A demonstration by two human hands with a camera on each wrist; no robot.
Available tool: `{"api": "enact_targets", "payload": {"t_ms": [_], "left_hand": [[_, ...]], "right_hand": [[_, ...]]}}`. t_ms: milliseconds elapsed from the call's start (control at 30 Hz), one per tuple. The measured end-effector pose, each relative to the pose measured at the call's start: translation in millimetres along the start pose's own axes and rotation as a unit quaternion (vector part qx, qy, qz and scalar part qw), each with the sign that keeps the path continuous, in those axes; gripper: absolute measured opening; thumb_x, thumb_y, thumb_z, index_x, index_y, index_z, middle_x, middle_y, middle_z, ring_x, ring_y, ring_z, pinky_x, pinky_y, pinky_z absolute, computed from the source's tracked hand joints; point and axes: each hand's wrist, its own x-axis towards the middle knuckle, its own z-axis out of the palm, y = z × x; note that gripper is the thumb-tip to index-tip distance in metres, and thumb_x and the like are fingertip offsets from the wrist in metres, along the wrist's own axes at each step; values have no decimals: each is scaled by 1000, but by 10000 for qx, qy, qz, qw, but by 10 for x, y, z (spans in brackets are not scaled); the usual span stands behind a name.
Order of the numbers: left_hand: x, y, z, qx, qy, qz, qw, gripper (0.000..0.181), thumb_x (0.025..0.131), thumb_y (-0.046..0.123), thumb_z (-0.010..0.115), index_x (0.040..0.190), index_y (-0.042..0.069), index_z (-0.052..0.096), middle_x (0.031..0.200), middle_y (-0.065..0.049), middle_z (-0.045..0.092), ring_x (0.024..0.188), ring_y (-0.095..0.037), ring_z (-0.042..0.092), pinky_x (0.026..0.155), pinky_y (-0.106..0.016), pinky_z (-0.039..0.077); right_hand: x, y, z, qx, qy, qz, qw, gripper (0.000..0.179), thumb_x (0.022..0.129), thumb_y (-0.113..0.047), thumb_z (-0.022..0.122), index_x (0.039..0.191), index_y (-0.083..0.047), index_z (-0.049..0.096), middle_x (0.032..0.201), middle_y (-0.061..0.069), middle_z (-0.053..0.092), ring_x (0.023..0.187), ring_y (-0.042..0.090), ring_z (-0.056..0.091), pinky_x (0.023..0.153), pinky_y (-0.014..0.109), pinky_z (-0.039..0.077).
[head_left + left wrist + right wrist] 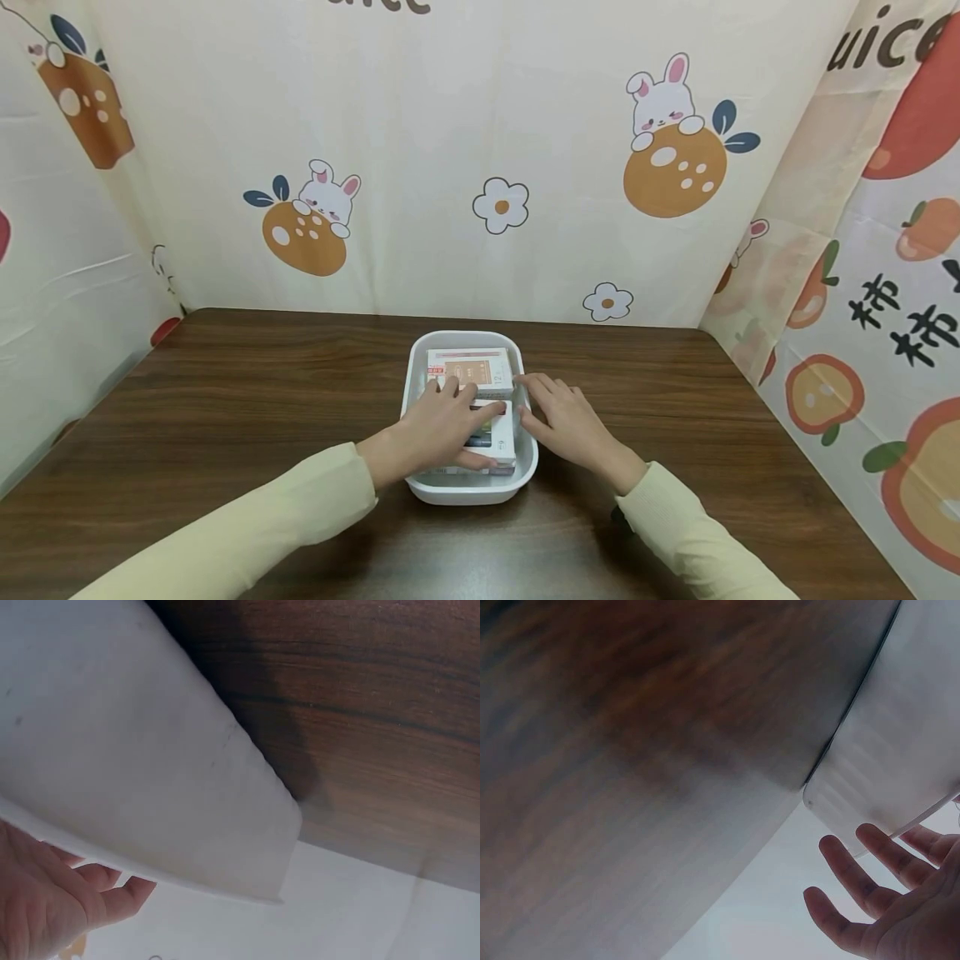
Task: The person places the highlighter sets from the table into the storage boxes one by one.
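Note:
A white plastic basin (472,495) stands on the table, with white printed boxes in it. The back box (486,367) has an orange-brown panel on its top; the front box (504,442) carries a dark picture. My left hand (435,429) reaches over the left rim with its fingers spread across the boxes, covering part of them. At the right rim is my right hand (567,422), fingers extended and fingertips by the edge of the boxes. The right wrist view shows those fingers apart, beside the basin's outer wall (889,761).
The dark wood-grain table (262,392) extends around the basin. A cream curtain (420,125) printed with rabbits and flowers hangs along the back edge, and further printed sheets (892,400) enclose the sides.

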Motion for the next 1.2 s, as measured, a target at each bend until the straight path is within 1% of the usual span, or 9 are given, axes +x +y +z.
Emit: {"api": "enact_targets", "payload": {"t_ms": [233,567,633,733,867,1000,1100,1200], "left_hand": [[-7,10,39,-99,-152,-68,9998,72,74,76,43,131,32,45,107,-8,57,93,-28,55,74,-45,47],[-40,10,72,-215,-21,-74,9997,69,76,75,42,130,31,45,105,-7,56,93,-28,54,74,-46,47],[-44,6,78,-240,-52,-69,9997,69,77,75,41,130,31,45,106,-6,56,93,-27,53,75,-46,47],[-47,-2,78,-365,-177,-88,9991,69,78,75,39,131,31,43,109,-6,55,95,-27,52,77,-47,47],[-57,-16,65,-582,-367,-128,9976,70,78,74,39,133,31,42,115,-5,54,99,-27,52,81,-49,46],[-71,-28,46,-701,-481,-123,9963,71,79,73,39,135,30,42,121,-5,53,104,-29,51,84,-50,45],[-88,-40,19,-768,-520,-97,9956,70,80,72,40,136,29,41,124,-6,52,107,-30,50,86,-51,43],[-112,-70,-15,-809,-449,-40,9957,67,82,70,40,135,29,41,123,-5,51,106,-28,49,86,-51,43]], "right_hand": [[-1,-15,-4,-2,49,-33,10000,42,90,-30,51,129,-15,49,128,3,54,114,26,53,87,49,42],[2,-10,3,-42,40,6,10000,43,89,-31,51,128,-14,49,128,4,53,114,26,52,88,50,42],[4,-9,4,-48,32,8,10000,43,89,-31,52,128,-14,49,127,4,53,114,26,52,88,50,42],[9,-10,-4,-44,-5,26,10000,43,89,-31,51,128,-14,49,128,4,53,114,26,52,88,50,42],[19,-20,-26,-66,-70,16,10000,43,89,-32,51,128,-14,49,128,3,53,114,27,52,89,51,41],[25,-34,-56,-119,-96,-50,9999,43,88,-31,53,127,-13,50,126,4,54,114,27,52,90,51,40],[29,-36,-68,-164,-101,-75,9998,43,88,-31,53,127,-13,51,126,5,54,114,28,52,90,52,40],[33,-31,-74,-199,-54,-124,9997,43,88,-31,54,126,-13,51,124,5,54,113,27,52,89,52,41]]}}
